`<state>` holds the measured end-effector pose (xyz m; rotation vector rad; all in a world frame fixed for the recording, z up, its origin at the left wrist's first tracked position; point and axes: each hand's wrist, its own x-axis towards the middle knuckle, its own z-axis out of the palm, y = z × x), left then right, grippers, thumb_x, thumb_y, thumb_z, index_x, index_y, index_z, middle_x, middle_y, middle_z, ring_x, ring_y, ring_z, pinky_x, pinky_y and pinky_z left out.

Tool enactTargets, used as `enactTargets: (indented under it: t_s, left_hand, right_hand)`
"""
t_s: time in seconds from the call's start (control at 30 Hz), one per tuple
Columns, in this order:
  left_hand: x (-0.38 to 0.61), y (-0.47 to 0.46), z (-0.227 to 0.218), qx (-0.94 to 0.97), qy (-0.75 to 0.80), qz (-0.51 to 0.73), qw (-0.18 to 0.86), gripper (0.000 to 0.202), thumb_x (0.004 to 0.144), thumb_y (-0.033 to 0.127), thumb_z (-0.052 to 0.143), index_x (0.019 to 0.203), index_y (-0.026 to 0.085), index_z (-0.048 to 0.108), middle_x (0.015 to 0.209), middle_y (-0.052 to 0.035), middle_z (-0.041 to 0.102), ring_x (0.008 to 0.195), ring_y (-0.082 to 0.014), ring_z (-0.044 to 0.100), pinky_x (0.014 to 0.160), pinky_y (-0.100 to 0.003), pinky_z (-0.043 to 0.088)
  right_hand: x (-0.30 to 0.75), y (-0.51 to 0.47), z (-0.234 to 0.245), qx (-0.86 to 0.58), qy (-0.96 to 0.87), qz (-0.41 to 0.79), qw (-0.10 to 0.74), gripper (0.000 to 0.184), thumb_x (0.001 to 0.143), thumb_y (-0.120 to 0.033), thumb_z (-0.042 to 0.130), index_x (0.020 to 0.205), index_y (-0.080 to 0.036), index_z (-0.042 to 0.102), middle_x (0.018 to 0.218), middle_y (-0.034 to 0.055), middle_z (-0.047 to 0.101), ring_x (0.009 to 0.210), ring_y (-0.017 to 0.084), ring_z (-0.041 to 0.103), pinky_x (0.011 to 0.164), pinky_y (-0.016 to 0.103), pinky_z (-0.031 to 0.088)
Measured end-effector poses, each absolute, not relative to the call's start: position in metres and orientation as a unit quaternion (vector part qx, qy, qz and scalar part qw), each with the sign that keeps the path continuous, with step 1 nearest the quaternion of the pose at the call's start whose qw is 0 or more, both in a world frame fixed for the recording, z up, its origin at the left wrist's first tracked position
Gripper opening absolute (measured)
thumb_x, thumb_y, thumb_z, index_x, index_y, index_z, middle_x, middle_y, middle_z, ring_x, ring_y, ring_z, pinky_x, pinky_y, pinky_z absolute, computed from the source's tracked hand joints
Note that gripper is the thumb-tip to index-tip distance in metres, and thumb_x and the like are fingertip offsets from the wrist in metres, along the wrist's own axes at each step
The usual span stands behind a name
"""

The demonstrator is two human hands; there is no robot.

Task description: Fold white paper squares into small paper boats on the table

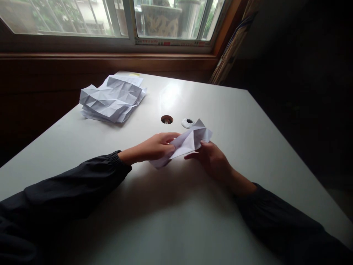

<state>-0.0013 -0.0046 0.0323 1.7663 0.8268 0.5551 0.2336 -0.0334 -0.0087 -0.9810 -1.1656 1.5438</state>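
Observation:
A white sheet of paper (185, 142), partly folded along several creases, is held between both hands above the table. My left hand (156, 148) pinches its left part, thumb on the near face and the other fingers behind. At the paper's right end, my right hand (216, 160) grips the edge with the thumb on top; some of its fingers are hidden underneath. A pointed flap stands up at the upper right of the paper.
The white table (171, 221) has a round cable hole (167, 119) with a ring-shaped cover (188, 123) beside it. A stack of creased paper sheets (113, 97) lies at the back left. A window (171, 22) and curtain (234, 44) stand beyond the table.

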Motion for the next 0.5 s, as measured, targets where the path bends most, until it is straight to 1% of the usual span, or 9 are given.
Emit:
enactTargets:
  t_s: [0.07,0.13,0.2,0.27,0.4,0.5]
  left_hand:
    - [-0.003,-0.003,0.031,0.677,0.315,0.226,0.626,0.052,0.089,0.024,0.063,0.141,0.02,0.059,0.115,-0.0085,0.074,0.081,-0.0162,0.069,0.063,-0.021,0.049]
    - [-0.003,-0.002,0.028,0.626,0.29,0.246,0.68,0.048,0.09,0.03,0.068,0.136,0.017,0.062,0.117,-0.011,0.072,0.089,-0.0181,0.07,0.07,-0.023,0.053]
    - [-0.002,-0.001,0.025,0.596,0.273,0.265,0.707,0.044,0.09,0.033,0.071,0.129,0.014,0.065,0.116,-0.0121,0.072,0.094,-0.0192,0.07,0.077,-0.026,0.055]
    - [0.0,-0.002,0.022,0.582,0.261,0.27,0.721,0.043,0.089,0.036,0.075,0.124,0.012,0.067,0.114,-0.0125,0.072,0.097,-0.0203,0.07,0.081,-0.028,0.056]
    - [0.003,-0.002,0.019,0.579,0.262,0.287,0.717,0.053,0.083,0.039,0.081,0.126,0.013,0.066,0.118,-0.0132,0.071,0.102,-0.0234,0.069,0.085,-0.032,0.056]
    - [0.004,-0.002,0.017,0.561,0.29,0.317,0.707,0.057,0.08,0.04,0.084,0.128,0.016,0.065,0.119,-0.0127,0.07,0.099,-0.0224,0.069,0.083,-0.03,0.055]
  right_hand:
    - [0.234,-0.035,-0.006,-0.436,-0.47,0.608,0.468,0.03,0.092,-0.046,0.055,0.099,-0.019,0.066,0.091,0.0092,0.074,0.087,0.028,0.07,0.071,0.04,0.06]
    - [0.234,-0.035,-0.004,-0.465,-0.451,0.595,0.475,0.027,0.088,-0.045,0.062,0.093,-0.018,0.066,0.078,0.0071,0.072,0.073,0.026,0.07,0.064,0.037,0.058]
    - [0.234,-0.035,-0.001,-0.473,-0.418,0.603,0.487,0.028,0.084,-0.043,0.07,0.095,-0.018,0.066,0.079,0.006,0.073,0.067,0.024,0.069,0.06,0.035,0.057]
    - [0.233,-0.034,-0.001,-0.47,-0.387,0.613,0.503,0.031,0.081,-0.041,0.074,0.099,-0.018,0.067,0.084,0.0061,0.075,0.068,0.023,0.07,0.062,0.035,0.058]
    - [0.232,-0.034,-0.001,-0.451,-0.374,0.627,0.514,0.025,0.079,-0.038,0.075,0.095,-0.019,0.069,0.086,0.0053,0.076,0.07,0.023,0.071,0.066,0.035,0.06]
    - [0.236,-0.035,-0.001,-0.416,-0.409,0.657,0.477,0.024,0.077,-0.035,0.08,0.093,-0.019,0.074,0.087,0.0054,0.077,0.07,0.021,0.071,0.067,0.033,0.059]
